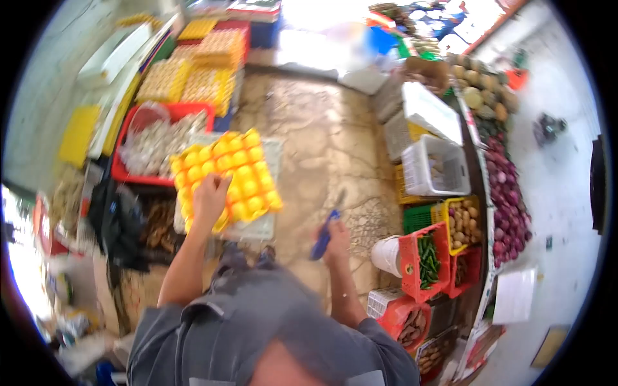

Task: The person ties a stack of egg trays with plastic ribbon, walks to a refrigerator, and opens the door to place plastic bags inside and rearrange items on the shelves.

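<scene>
My left hand (211, 198) is closed on a yellow egg tray (248, 172), its fingers gripping a raised part near the tray's middle. The tray's cups look empty, and it hangs tilted above a pale flat surface (273, 161) on the left side. On the right, my right hand (336, 243) is wrapped round a blue-handled knife (325, 238), held over the floor with its blurred blade pointing up and forward.
A red crate (120, 168) of garlic stands left of the tray, with egg trays (161, 80) behind it. Along the right are a white basket (434, 186), a red crate (412, 269) of green peppers, a white bucket (386, 255) and red onions (506, 206). Cracked floor (302, 141) runs between.
</scene>
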Demonstrator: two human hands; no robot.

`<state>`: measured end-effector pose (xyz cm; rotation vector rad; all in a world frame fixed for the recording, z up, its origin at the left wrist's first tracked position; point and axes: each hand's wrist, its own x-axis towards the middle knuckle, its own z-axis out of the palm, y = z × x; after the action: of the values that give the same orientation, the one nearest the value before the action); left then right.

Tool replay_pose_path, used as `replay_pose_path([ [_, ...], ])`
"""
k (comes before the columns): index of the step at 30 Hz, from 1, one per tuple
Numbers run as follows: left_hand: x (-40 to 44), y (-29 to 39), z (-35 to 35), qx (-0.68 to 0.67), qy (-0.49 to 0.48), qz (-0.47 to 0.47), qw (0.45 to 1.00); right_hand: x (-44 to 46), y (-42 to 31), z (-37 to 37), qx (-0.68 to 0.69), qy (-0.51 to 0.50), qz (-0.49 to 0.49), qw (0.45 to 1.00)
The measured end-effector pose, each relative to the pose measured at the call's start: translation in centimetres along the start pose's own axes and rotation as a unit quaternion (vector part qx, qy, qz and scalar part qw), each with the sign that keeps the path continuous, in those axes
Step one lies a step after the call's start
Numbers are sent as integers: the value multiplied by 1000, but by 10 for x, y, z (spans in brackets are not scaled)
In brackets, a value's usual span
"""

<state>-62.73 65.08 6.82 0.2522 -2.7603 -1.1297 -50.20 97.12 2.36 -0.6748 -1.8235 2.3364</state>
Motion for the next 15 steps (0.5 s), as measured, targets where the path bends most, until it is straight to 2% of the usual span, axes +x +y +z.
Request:
replay_pose_path([
  [2,3,-17,-15,-4,17,-13,1000,0,-12,0,72,47,77,993],
  [4,-1,-20,-27,-14,-5,-46,999,0,-18,2,116,57,106,986],
  [6,-5,-17,-25,-14,-56,-65,996,0,-13,7,138,52,111,983],
  [9,-4,-12,-11,25,-30,-27,999,1,-8,13,85,-6,96,992],
  [12,8,-14,13,121,-16,42,992,1,-8,29,81,-22,95,992],
  [15,34,-23,26,110,-35,22,993,-3,-17,39,84,-60,93,990],
])
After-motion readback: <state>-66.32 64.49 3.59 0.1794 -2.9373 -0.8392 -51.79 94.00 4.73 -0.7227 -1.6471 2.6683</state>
